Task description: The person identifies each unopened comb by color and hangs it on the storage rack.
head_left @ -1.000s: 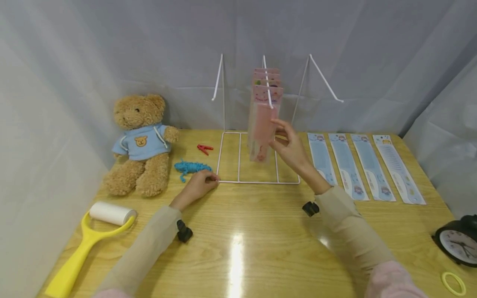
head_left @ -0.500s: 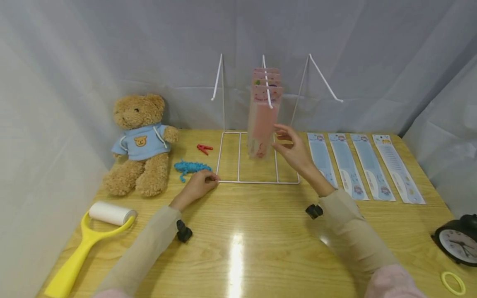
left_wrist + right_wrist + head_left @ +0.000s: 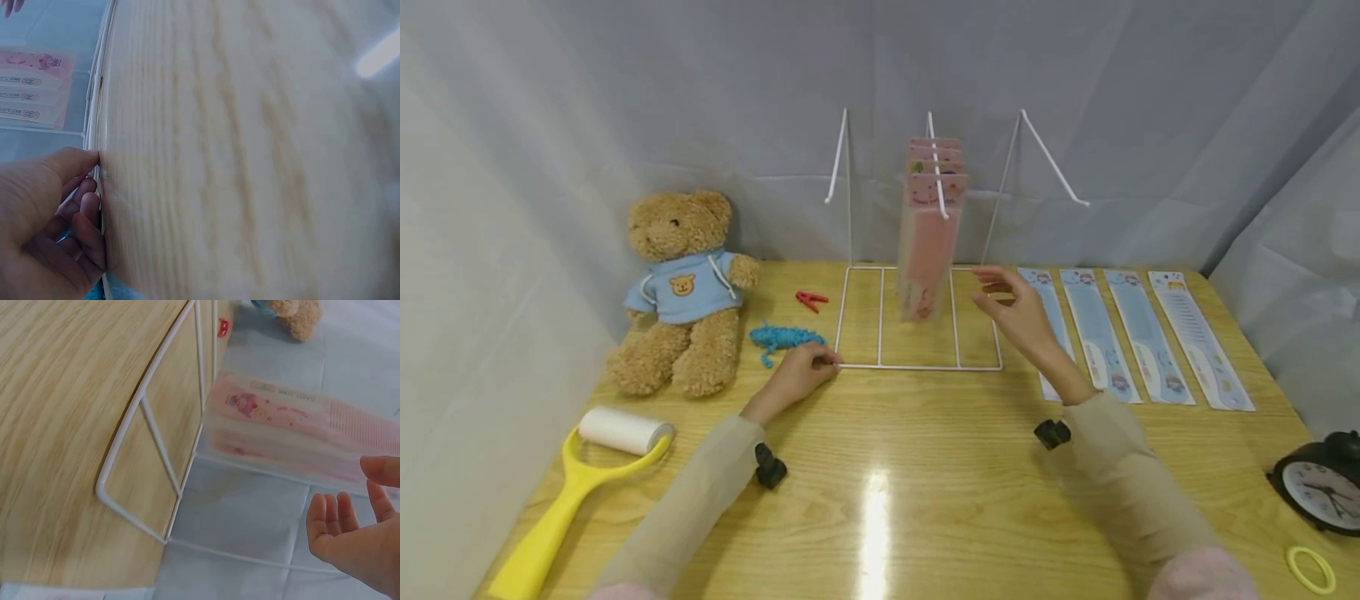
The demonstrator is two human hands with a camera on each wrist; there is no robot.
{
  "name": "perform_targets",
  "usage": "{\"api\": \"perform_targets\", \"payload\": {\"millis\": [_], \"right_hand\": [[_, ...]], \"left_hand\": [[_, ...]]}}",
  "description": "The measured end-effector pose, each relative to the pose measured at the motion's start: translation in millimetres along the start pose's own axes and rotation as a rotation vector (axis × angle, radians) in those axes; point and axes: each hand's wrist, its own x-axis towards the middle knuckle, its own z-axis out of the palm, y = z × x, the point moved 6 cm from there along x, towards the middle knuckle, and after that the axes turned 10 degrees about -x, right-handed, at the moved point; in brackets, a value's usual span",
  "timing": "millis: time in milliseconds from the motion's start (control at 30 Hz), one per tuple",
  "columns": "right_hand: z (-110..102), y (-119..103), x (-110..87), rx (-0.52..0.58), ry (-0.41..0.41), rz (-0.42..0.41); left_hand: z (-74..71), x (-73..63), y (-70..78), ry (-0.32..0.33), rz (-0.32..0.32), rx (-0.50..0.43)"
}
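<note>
Teddy bear (image 3: pixel 685 287), red clothespin (image 3: pixel 811 300), blue toy lizard (image 3: pixel 786 337) and yellow-handled lint roller (image 3: pixel 568 492) occupy the left, with four pale packaged combs (image 3: pixel 1097 325), a black alarm clock (image 3: pixel 1322 487) and a yellow ring (image 3: pixel 1311 570) on the right. The left hand (image 3: pixel 800 372) pinches the near left corner of the white wire rack (image 3: pixel 917 367), while the right hand (image 3: pixel 1022 321), fingers parted, loosely curved and holding nothing, is just right of the pink packaged combs (image 3: pixel 927 246) on the rack's middle hook. A glossy wood-grain table (image 3: pixel 917 483) meets grey-white curtains (image 3: pixel 775 83) behind.

The comb packets (image 3: pixel 929 246) are pink or pale blue, the rack (image 3: pixel 917 367) white
</note>
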Motion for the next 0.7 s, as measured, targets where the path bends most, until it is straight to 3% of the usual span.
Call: {"api": "perform_targets", "payload": {"millis": [500, 700], "right_hand": [[-33, 50, -4.2, -0.146, -0.001, 0.048], [-41, 76, -5.4, -0.257, -0.053, 0.098]], "left_hand": [[-0.2, 1.0, 0.9, 0.0, 0.01, 0.0], [0.4, 0.4, 0.7, -0.002, 0.01, 0.001]]}}
